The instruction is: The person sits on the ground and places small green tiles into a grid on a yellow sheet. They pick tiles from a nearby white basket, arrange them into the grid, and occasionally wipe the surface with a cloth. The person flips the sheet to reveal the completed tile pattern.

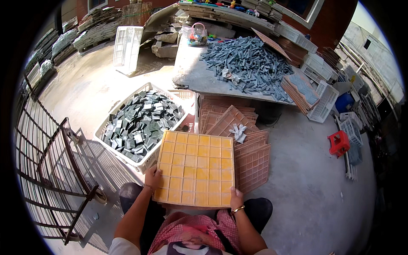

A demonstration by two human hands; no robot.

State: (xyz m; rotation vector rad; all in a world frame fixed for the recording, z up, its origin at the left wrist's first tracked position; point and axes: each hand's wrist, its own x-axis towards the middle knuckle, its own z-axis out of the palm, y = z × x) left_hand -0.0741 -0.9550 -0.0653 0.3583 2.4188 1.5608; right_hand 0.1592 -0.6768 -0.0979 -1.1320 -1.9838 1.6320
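Observation:
A square gridded tray with yellow showing in its cells lies across my lap. On its left edge my left hand is closed, thumb on top. At the lower right corner my right hand grips the rim in the same way. Just below the tray's near edge, a strip of something brown shows, perhaps another tray. Past the far left corner stands a white plastic crate heaped with dark grey-green stone tiles. Stacked brown gridded trays lean beyond the right side, with a crumpled white glove on them.
A low table holds a big pile of blue-grey stone strips. To my left stands a curved metal rack on wheels. A red stool and white crates are at the right. Another white crate stands upright farther back.

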